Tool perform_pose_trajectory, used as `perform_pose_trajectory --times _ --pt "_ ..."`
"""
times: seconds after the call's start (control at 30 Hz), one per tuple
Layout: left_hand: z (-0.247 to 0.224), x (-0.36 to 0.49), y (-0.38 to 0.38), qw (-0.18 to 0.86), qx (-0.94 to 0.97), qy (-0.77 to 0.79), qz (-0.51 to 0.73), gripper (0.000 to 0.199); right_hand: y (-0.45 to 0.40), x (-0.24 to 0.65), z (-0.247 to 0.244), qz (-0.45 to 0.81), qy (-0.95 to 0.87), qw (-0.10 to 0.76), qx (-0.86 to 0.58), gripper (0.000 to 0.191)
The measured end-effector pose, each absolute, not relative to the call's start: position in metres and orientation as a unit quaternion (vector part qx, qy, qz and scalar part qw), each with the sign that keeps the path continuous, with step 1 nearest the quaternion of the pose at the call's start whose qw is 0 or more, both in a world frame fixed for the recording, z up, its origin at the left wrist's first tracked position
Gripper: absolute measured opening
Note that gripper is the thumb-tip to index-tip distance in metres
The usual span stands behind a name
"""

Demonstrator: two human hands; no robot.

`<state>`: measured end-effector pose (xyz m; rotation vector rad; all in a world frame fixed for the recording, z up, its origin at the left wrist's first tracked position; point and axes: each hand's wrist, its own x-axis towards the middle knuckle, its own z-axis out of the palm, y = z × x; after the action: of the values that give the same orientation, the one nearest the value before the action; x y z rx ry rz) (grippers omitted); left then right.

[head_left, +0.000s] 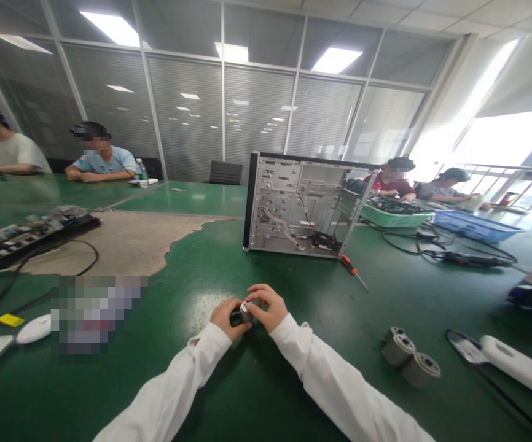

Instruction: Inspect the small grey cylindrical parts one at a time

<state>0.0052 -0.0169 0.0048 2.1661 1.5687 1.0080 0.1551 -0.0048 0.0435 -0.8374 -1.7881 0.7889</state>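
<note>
My left hand (226,318) is wrapped round a small metal cylinder (246,312) with a pale top, low over the green table. The thumb and fingers of my right hand (268,306) close on the upper end of the same cylinder. Whether a smaller piece sits between those fingers, I cannot tell. Off to the right stand similar grey metal cylinders, one (399,348) touching another (421,369), with holes in their ring-shaped tops. Beyond my hands is an open computer case (303,205), with an orange-handled screwdriver (349,265) lying by its lower right corner.
A green basket (397,216) of cables and a blue basket (475,226) stand at the far right. A white power strip (521,368) lies near right. At left are circuit boards (31,233) and black cables. Several people sit around the table (192,393).
</note>
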Motion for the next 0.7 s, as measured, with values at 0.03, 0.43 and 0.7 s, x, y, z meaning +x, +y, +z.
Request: perform_pose_trajectory --times 0.03,0.43,0.7 --pt "0.005 0.005 -0.017 0.141 0.750 0.543 0.351 0.035 -0.005 0.155 0.046 0.321 -0.736 0.489 -0.340 0.010" --pt "0.005 -0.007 -0.013 0.104 0.723 0.568 0.381 0.033 0.014 0.188 0.017 0.272 -0.756 0.454 -0.384 0.009" --pt "0.003 -0.011 -0.010 0.085 0.716 0.580 0.380 0.034 0.023 0.192 -0.002 0.296 -0.755 0.432 -0.395 0.007"
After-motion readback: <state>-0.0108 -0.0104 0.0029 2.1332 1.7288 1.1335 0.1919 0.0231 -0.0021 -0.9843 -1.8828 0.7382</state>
